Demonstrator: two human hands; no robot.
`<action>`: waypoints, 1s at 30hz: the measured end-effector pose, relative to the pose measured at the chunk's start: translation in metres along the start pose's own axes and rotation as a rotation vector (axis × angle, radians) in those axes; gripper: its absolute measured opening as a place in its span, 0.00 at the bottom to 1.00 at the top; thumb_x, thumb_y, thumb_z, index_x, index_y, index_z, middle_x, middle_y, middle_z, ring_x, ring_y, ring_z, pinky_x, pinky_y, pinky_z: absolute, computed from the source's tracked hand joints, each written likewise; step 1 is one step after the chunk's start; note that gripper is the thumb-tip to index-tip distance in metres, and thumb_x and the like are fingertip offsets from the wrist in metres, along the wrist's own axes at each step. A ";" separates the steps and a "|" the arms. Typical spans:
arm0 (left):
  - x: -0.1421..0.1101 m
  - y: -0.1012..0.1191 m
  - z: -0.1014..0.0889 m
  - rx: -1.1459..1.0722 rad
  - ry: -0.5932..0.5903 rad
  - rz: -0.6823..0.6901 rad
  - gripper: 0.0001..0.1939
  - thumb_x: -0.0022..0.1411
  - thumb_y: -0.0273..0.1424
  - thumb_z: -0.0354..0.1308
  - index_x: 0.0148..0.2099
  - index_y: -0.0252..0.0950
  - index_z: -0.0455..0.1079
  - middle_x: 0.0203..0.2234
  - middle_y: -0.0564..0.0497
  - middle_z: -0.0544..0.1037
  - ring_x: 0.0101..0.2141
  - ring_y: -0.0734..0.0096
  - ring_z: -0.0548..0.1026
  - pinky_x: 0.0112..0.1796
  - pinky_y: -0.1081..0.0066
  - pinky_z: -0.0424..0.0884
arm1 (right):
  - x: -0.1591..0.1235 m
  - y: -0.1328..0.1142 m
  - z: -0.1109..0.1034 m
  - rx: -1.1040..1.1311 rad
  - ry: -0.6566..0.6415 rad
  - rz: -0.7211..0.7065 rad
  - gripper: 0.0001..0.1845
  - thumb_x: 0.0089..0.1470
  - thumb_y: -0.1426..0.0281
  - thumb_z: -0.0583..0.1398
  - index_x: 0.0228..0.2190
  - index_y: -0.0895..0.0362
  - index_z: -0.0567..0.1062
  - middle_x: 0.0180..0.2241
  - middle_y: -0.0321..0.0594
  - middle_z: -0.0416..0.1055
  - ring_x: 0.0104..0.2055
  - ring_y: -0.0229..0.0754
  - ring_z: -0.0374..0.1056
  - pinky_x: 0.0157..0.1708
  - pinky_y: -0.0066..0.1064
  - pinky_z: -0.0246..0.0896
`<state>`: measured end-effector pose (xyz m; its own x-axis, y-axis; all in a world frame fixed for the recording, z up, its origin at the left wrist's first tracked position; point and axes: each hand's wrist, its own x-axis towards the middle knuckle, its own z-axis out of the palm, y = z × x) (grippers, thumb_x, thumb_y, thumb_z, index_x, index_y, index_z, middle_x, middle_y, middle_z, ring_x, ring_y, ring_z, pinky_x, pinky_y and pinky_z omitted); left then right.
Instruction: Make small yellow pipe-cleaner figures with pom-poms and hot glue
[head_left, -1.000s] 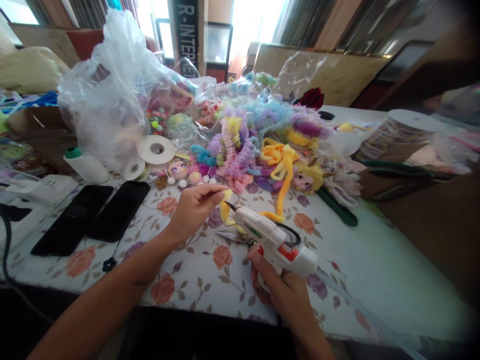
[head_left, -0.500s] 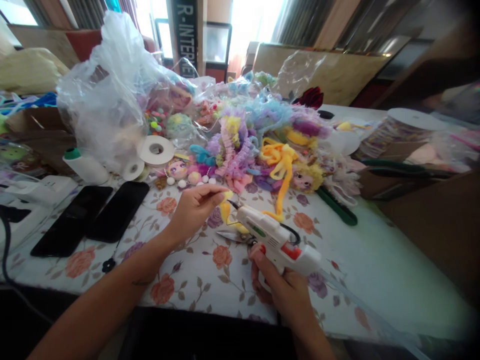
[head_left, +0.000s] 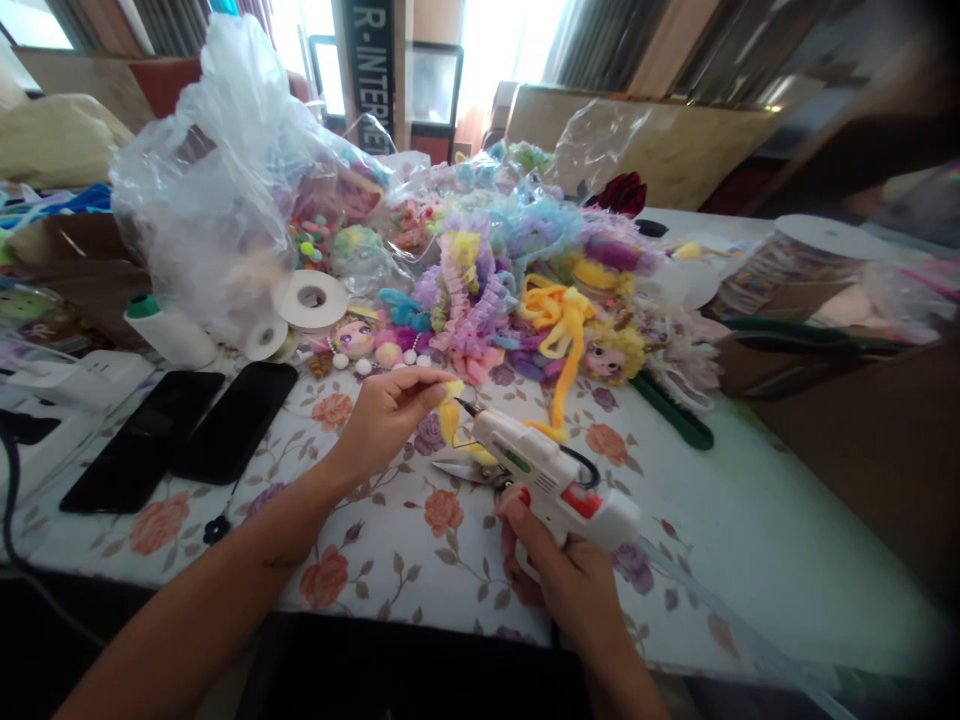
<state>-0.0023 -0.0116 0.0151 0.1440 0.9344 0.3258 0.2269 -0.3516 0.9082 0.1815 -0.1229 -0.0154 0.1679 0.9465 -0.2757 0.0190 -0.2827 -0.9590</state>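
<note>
Between the thumb and fingers of my left hand (head_left: pixel 390 415) is the end of a fuzzy yellow pipe cleaner (head_left: pixel 448 420), pinched above the table. Its lower part trails down behind the glue gun. My right hand (head_left: pixel 559 560) grips a white hot glue gun (head_left: pixel 532 455) by the handle, a clear glue stick (head_left: pixel 735 615) poking out of its back. The gun's dark nozzle points at the yellow end; whether they touch I cannot tell. Below the nozzle lie scissors (head_left: pixel 461 470), their handles partly hidden by the gun. An orange-yellow pipe cleaner (head_left: pixel 566 375) runs from the pile behind.
Two black phones (head_left: pixel 236 420) lie at left, near a thread spool (head_left: pixel 169 330) and a ribbon roll (head_left: pixel 311 298). A plastic bag (head_left: pixel 210 190) and a heap of pastel craft pieces (head_left: pixel 480 290) fill the back. Cardboard boxes (head_left: pixel 862 470) and a large reel (head_left: pixel 810 260) stand right.
Almost nothing differs. Both hands, the glue gun and the yellow pipe cleaner hold nearly the same position.
</note>
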 end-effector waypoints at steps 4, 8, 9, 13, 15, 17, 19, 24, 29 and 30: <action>0.000 -0.001 -0.001 -0.008 0.011 -0.018 0.11 0.61 0.36 0.61 0.42 0.35 0.80 0.32 0.49 0.83 0.32 0.68 0.76 0.33 0.71 0.71 | 0.000 0.002 -0.003 -0.086 -0.007 0.008 0.22 0.51 0.49 0.61 0.25 0.57 0.71 0.15 0.33 0.64 0.13 0.33 0.57 0.12 0.25 0.51; 0.001 -0.005 -0.001 -0.107 0.009 -0.066 0.11 0.60 0.36 0.62 0.42 0.37 0.80 0.35 0.48 0.83 0.36 0.65 0.77 0.38 0.69 0.72 | -0.001 0.000 -0.003 -0.112 -0.009 0.004 0.23 0.52 0.49 0.61 0.24 0.57 0.71 0.14 0.34 0.64 0.13 0.33 0.58 0.12 0.24 0.50; 0.002 -0.006 -0.001 -0.135 0.007 -0.078 0.11 0.60 0.37 0.62 0.42 0.37 0.80 0.36 0.48 0.83 0.37 0.65 0.78 0.39 0.69 0.72 | -0.002 -0.001 -0.002 -0.089 -0.007 0.000 0.22 0.52 0.50 0.61 0.24 0.57 0.71 0.15 0.33 0.64 0.13 0.32 0.57 0.12 0.24 0.50; 0.002 -0.008 -0.001 -0.169 0.000 -0.094 0.11 0.59 0.37 0.63 0.42 0.38 0.80 0.37 0.48 0.83 0.39 0.64 0.78 0.41 0.68 0.72 | -0.001 -0.003 0.001 0.014 0.005 0.001 0.21 0.50 0.50 0.63 0.28 0.56 0.71 0.17 0.32 0.65 0.13 0.32 0.57 0.11 0.23 0.50; 0.002 -0.008 -0.001 -0.153 -0.003 -0.098 0.12 0.59 0.37 0.63 0.42 0.38 0.80 0.37 0.48 0.83 0.38 0.64 0.78 0.41 0.68 0.72 | -0.001 -0.002 0.001 0.013 0.005 0.003 0.21 0.50 0.50 0.63 0.28 0.56 0.71 0.16 0.32 0.65 0.14 0.33 0.57 0.11 0.23 0.51; 0.002 -0.009 -0.001 -0.151 -0.006 -0.104 0.12 0.59 0.38 0.63 0.42 0.38 0.80 0.36 0.48 0.83 0.38 0.65 0.78 0.40 0.68 0.72 | 0.000 0.000 0.000 -0.015 -0.004 0.004 0.21 0.50 0.50 0.62 0.27 0.56 0.71 0.15 0.33 0.64 0.13 0.33 0.57 0.11 0.24 0.51; 0.002 -0.010 -0.001 -0.177 -0.003 -0.111 0.12 0.59 0.38 0.63 0.42 0.38 0.80 0.37 0.48 0.83 0.39 0.64 0.78 0.42 0.68 0.72 | 0.000 0.001 -0.002 -0.044 -0.013 0.006 0.22 0.51 0.50 0.62 0.25 0.56 0.71 0.15 0.33 0.64 0.13 0.33 0.57 0.11 0.24 0.51; 0.003 -0.014 0.000 -0.248 -0.004 -0.124 0.12 0.59 0.39 0.64 0.42 0.39 0.80 0.38 0.48 0.83 0.41 0.64 0.77 0.44 0.67 0.72 | 0.000 0.001 -0.002 -0.029 -0.006 -0.003 0.21 0.51 0.50 0.62 0.27 0.56 0.71 0.15 0.32 0.65 0.13 0.33 0.57 0.11 0.24 0.51; 0.002 -0.011 -0.001 -0.177 -0.037 -0.118 0.13 0.59 0.39 0.63 0.43 0.38 0.80 0.37 0.48 0.82 0.37 0.66 0.77 0.39 0.70 0.72 | 0.000 -0.003 0.000 0.000 -0.012 -0.005 0.21 0.50 0.50 0.62 0.28 0.56 0.70 0.17 0.32 0.65 0.13 0.33 0.58 0.10 0.23 0.51; 0.001 -0.010 -0.001 -0.168 -0.042 -0.121 0.13 0.60 0.38 0.63 0.43 0.38 0.80 0.36 0.48 0.82 0.36 0.67 0.76 0.38 0.71 0.71 | 0.000 -0.003 0.000 0.005 -0.008 0.000 0.21 0.50 0.50 0.62 0.28 0.56 0.70 0.17 0.32 0.65 0.14 0.33 0.58 0.10 0.23 0.51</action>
<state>-0.0055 -0.0065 0.0066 0.1664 0.9647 0.2040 0.0817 -0.2197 0.9721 0.1811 -0.1225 -0.0125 0.1605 0.9475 -0.2767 0.0144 -0.2825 -0.9592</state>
